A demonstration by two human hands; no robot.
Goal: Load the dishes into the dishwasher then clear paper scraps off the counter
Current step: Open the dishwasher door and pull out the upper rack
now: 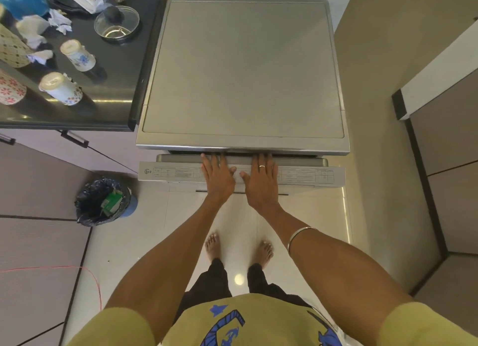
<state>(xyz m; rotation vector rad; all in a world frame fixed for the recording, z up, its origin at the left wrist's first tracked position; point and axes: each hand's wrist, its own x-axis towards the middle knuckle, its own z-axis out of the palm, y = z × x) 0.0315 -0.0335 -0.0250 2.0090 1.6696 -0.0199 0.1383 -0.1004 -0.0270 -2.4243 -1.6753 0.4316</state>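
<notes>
Left hand (218, 175) and right hand (261, 176): flat, fingers straight, on dishwasher door (241, 176) top at 6 o'clock | cups (77, 55) on desk (116, 68) at 10 o'clock, breakable, hold by sides.

Brushed matt metal dishwasher (243, 68); glossy black desk (113, 61); crumpled paper scraps (60, 22); glass lid (117, 22); glossy floor tiles (144, 242).

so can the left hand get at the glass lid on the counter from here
Probably yes: the left hand rests on the dishwasher door, and nothing stands between it and the glass lid.
</notes>
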